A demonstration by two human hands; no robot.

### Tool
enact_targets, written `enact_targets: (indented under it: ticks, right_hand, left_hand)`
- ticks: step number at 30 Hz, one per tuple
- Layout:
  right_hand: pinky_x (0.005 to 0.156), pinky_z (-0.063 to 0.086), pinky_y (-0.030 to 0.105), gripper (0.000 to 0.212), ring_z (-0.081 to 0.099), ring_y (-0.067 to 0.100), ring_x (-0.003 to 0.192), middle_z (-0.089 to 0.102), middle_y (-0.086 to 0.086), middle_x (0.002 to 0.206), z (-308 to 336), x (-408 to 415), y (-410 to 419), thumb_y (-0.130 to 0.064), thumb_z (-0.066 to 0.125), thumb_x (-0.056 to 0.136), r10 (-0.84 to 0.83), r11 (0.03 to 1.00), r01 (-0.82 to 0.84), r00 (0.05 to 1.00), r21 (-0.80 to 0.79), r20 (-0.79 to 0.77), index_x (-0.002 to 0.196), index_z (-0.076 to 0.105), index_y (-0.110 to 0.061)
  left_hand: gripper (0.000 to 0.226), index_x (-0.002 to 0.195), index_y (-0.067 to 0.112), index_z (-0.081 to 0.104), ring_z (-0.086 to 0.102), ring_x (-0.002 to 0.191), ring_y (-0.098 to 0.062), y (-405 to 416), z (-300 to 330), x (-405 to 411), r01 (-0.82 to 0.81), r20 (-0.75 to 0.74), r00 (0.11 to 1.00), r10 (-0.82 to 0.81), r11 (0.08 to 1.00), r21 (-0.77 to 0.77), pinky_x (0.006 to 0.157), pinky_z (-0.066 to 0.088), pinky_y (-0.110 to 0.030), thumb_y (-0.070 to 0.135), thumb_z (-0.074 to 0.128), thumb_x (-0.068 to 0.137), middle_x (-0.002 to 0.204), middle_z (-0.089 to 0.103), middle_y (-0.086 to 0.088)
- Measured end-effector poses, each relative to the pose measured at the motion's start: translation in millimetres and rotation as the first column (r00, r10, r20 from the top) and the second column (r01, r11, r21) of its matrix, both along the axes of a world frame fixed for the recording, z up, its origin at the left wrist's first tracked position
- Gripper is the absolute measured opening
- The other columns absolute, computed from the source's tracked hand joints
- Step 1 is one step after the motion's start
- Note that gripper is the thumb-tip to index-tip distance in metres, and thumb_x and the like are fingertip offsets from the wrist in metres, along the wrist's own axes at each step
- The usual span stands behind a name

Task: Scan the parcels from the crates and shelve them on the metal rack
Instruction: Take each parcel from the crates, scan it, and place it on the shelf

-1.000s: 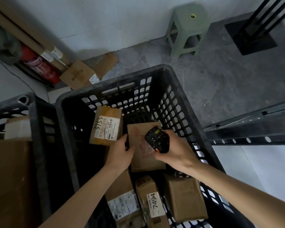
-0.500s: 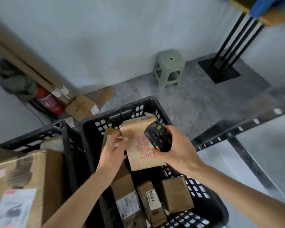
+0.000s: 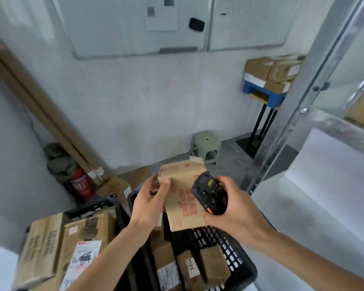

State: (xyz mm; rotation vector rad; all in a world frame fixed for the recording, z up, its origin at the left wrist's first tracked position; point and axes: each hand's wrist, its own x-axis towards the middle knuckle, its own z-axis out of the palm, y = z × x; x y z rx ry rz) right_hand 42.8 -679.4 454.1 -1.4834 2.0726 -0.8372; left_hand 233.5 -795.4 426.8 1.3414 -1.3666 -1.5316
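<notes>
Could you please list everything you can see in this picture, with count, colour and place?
Held parcel: one, brown, red print, above the crate.
Scanner: one, black, orange button.
Crates: two, black, bottom centre, holding brown parcels.
Stool: one, green, by the wall.
Fire extinguisher: one, red, left corner.
Cardboard tubes: brown, leaning left.
Whiteboards: white, on the wall.
Metal rack: grey, right.
Left hand: grips the parcel.
Right hand: holds the scanner.

Parcel [image 3: 181,198] held above crate [image 3: 235,263], between left hand [image 3: 148,203] and right hand [image 3: 233,211]; scanner [image 3: 208,195] in right hand. Second crate [image 3: 93,207] left, stool [image 3: 206,147] behind, rack [image 3: 315,101] right. Parcels in both crates.
</notes>
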Motion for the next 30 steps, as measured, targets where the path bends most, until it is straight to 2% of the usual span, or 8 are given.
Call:
enact_targets:
  ticks: [4,7,12,14,18,24,27,30]
  right_hand:
    - [0.073,0.053,0.015,0.077,0.062,-0.010,0.094,0.067,-0.022,0.107,50.2,15.2,58.7,-0.048,0.084,0.068,-0.001,0.999,-0.001,0.999,-0.052,-0.033,0.132,0.042,-0.043]
    - [0.079,0.058,0.025,0.079,0.065,-0.005,0.097,0.067,-0.021,0.108,84.6,27.2,104.4,-0.053,0.084,0.065,0.025,0.997,-0.027,0.999,-0.066,-0.024,0.132,0.043,-0.041]
    - [0.084,0.060,0.029,0.073,0.067,-0.003,0.100,0.070,-0.019,0.108,144.9,53.0,161.2,-0.047,0.087,0.069,0.042,0.992,-0.042,0.999,-0.119,-0.004,0.128,0.045,-0.040]
    - [0.085,0.060,0.028,0.069,0.068,-0.003,0.100,0.071,-0.019,0.108,169.6,64.1,178.6,-0.044,0.086,0.071,0.047,0.989,-0.045,0.999,-0.140,0.009,0.127,0.047,-0.039]
    - [0.089,0.058,0.031,0.058,0.066,-0.003,0.102,0.071,-0.015,0.109,210.3,85.8,206.6,-0.045,0.083,0.073,0.034,0.983,-0.028,0.999,-0.179,0.030,0.121,0.050,-0.040]
    - [0.091,0.055,0.024,0.070,0.063,-0.010,0.103,0.069,-0.020,0.113,241.8,135.7,241.2,-0.064,0.074,0.067,-0.029,0.980,0.044,0.997,-0.192,0.078,0.127,0.050,-0.038]
    - [0.090,0.053,0.021,0.068,0.063,-0.008,0.104,0.069,-0.020,0.113,248.9,164.8,258.1,-0.060,0.078,0.071,-0.071,0.978,0.082,0.995,-0.190,0.066,0.128,0.049,-0.039]
    - [0.081,0.050,0.013,0.061,0.063,-0.010,0.101,0.070,-0.018,0.112,258.0,193.4,276.0,-0.049,0.083,0.077,-0.110,0.972,0.119,0.992,-0.204,0.055,0.126,0.049,-0.037]
  left_hand:
    - [0.033,0.123,0.035,0.062,0.066,0.103,-0.009,52.3,53.1,13.9,0.034,-0.066,0.997,-0.037,0.998,-0.045,0.079,0.058,-0.034,0.055,0.054,0.097,0.114,0.069,0.008]
    - [0.037,0.117,0.031,0.060,0.066,0.104,-0.014,92.8,91.1,24.4,0.022,-0.100,0.995,-0.026,0.999,-0.036,0.076,0.056,-0.036,0.060,0.053,0.095,0.113,0.069,0.005]
    - [0.028,0.110,0.030,0.057,0.068,0.100,-0.021,141.3,142.9,48.5,-0.006,-0.125,0.992,0.001,0.999,-0.038,0.083,0.057,-0.043,0.054,0.059,0.096,0.116,0.068,-0.001]
    - [0.026,0.120,0.031,0.057,0.068,0.098,-0.020,155.7,163.1,60.0,-0.007,-0.141,0.990,0.003,1.000,-0.027,0.086,0.058,-0.046,0.046,0.058,0.099,0.119,0.066,-0.003]
    - [0.043,0.142,0.040,0.051,0.066,0.107,-0.022,181.4,198.1,86.6,0.053,-0.188,0.981,-0.053,0.999,-0.005,0.095,0.057,-0.052,0.046,0.056,0.101,0.125,0.063,0.002]
    - [0.035,0.128,0.049,0.056,0.065,0.110,-0.021,213.7,236.9,137.8,0.123,-0.248,0.958,-0.147,0.986,-0.109,0.097,0.055,-0.054,0.027,0.059,0.100,0.119,0.066,0.006]
    - [0.030,0.121,0.044,0.056,0.064,0.109,-0.017,230.1,248.7,164.9,0.133,-0.281,0.944,-0.174,0.978,-0.161,0.094,0.056,-0.051,0.023,0.060,0.100,0.118,0.067,0.006]
    - [0.024,0.117,0.038,0.054,0.067,0.104,-0.012,246.9,256.7,192.8,0.151,-0.296,0.931,-0.213,0.964,-0.219,0.081,0.060,-0.039,0.024,0.062,0.100,0.119,0.068,0.004]
